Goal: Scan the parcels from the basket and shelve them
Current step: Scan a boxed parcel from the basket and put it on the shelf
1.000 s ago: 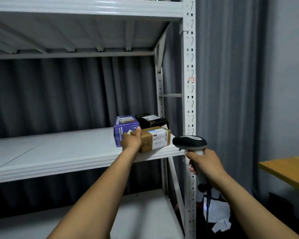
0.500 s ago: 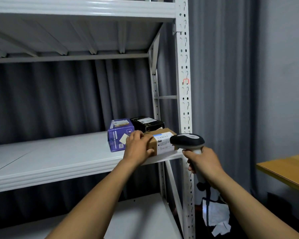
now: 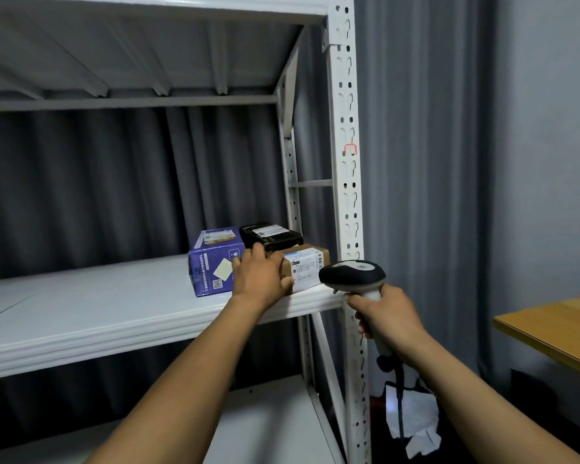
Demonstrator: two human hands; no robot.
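Item: brown parcel, white label facing front.

Location: front right corner of the middle shelf. It lies flat, directly in front of the black parcel, with the purple parcel just beside it on the left. Whether it touches either cannot be told.

Change: a second ago it was raised and tilted above this corner. Half a second ago it was coming down. Now its base sits on the shelf, close to the front edge.

Left grip: closed round the brown parcel's left end, fingers over the top, thumb on the front face. Not yet released.

Right grip: wrapped round the handle of the scanner. The scanner's head is level with the shelf's front edge, beside the right upright, in much the same place throughout.

Status, as judged: placing of this parcel is all but complete, and three parcels now stand at the shelf's right end. What remains for this item is to let go and draw the left grip back. A small push inward may be wise, since the parcel lies near the edge.

Basket: not in view, so the count of parcels left cannot be told.
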